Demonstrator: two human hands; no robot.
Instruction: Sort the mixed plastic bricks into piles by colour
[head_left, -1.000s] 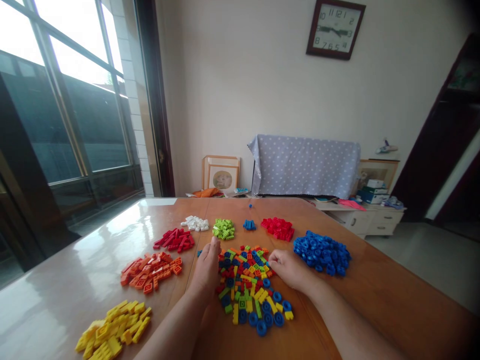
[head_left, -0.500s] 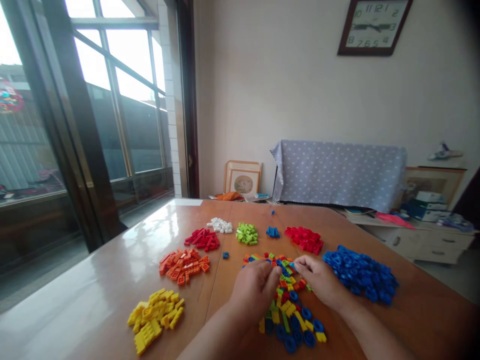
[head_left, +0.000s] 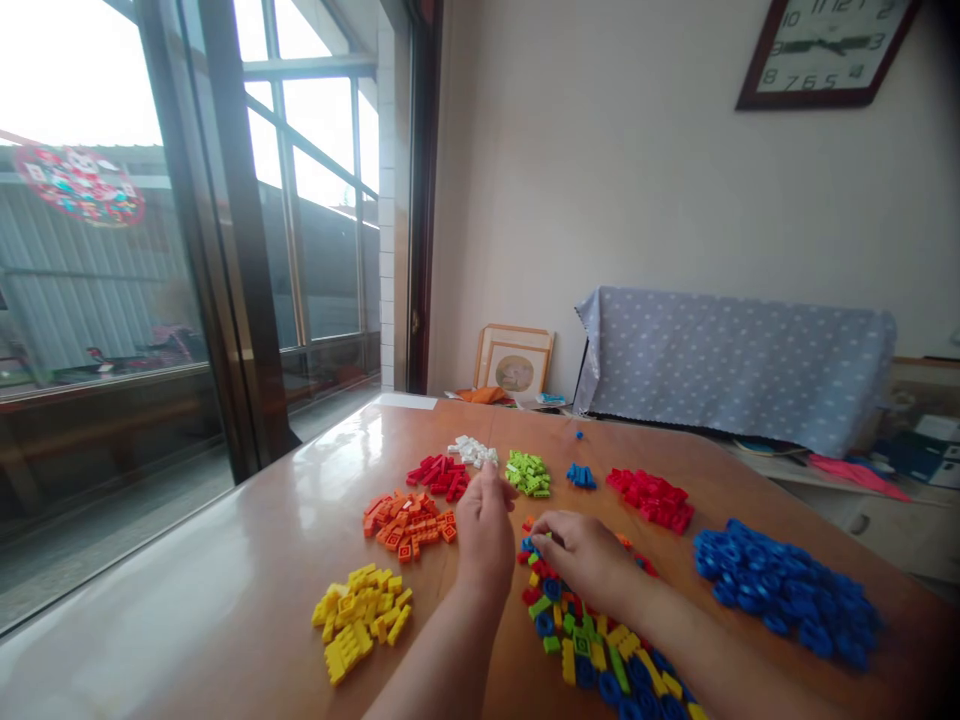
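Observation:
My left hand [head_left: 486, 530] is raised over the table, nearest to the white bricks [head_left: 474, 452] and the crimson bricks [head_left: 440, 477]. Its fingers are pressed together, and whatever they hold is hidden. My right hand [head_left: 589, 560] reaches over the far end of a mixed pile of toy bricks [head_left: 585, 640]. There its thumb and fingertips pinch together among small pieces, but I cannot make out what is between them. Yellow, green, red and orange bricks and blue rings make up this pile, partly covered by my right hand and forearm.
Sorted piles surround the mixed one: yellow bricks [head_left: 360, 615], orange bricks [head_left: 409, 525], lime-green bricks [head_left: 528, 473], blue pieces [head_left: 581, 476], red bricks [head_left: 651, 498] and blue rings [head_left: 787, 590]. A lone blue piece [head_left: 579, 435] lies near the table's far edge.
My left hand has left the mixed pile and moved forward, toward the white bricks. My right hand has shifted left over the mixed pile. The camera has turned left.

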